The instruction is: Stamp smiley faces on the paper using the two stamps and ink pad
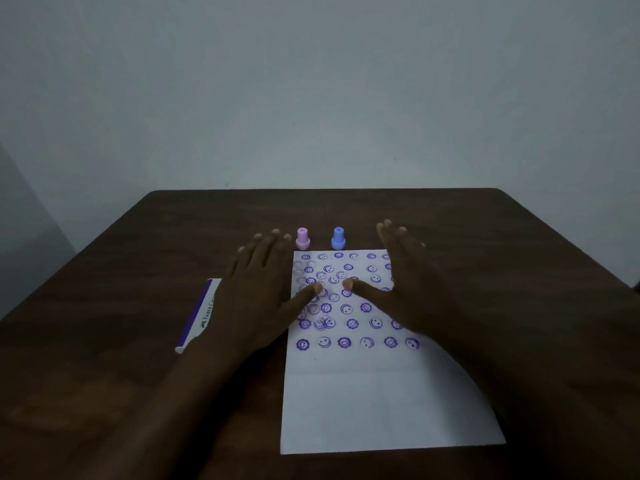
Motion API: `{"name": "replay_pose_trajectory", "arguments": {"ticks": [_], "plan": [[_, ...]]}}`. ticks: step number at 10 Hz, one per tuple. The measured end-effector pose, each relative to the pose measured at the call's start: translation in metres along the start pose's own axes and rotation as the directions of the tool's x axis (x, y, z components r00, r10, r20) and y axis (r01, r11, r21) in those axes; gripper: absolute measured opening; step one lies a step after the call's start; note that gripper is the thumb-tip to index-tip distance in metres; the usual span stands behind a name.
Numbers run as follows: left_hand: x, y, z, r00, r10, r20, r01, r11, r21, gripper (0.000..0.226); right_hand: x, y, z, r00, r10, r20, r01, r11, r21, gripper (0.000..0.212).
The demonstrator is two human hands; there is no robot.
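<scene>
A white paper [377,403] lies on the dark wooden table, its upper half covered with several rows of purple smiley prints. A pink stamp [302,238] and a blue stamp [338,238] stand upright just beyond the paper's far edge. My left hand [258,292] is spread flat, palm down, over the paper's left edge, holding nothing. My right hand [410,285] is spread flat over the paper's right side, also holding nothing. A white and purple ink pad case [197,315] lies left of the paper, partly hidden under my left hand and wrist.
The brown table [519,265] ends at a far edge close to a plain pale wall. The paper's lower half carries no prints. My forearms cover the table's near corners.
</scene>
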State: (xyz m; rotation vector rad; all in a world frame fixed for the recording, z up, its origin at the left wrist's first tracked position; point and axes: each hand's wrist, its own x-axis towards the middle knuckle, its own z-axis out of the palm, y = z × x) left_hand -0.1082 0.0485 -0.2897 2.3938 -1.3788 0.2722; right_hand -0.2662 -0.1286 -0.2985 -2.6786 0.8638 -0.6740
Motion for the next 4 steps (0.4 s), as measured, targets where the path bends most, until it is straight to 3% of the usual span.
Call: {"name": "replay_pose_trajectory", "arguments": {"ticks": [1, 4], "plan": [[0.0, -0.004, -0.002, 1.0, -0.023, -0.021, 0.023, 1.0, 0.005, 0.099, 0.001, 0.003, 0.003, 0.999, -0.014, -0.033, 0.014, 1.0, 0.0, 0.12], [0.036, -0.009, -0.023, 0.999, 0.04, 0.002, -0.04, 0.993, 0.112, 0.094, 0.052, 0.007, -0.022, 0.995, -0.046, 0.085, 0.046, 0.999, 0.002, 0.109]]}}
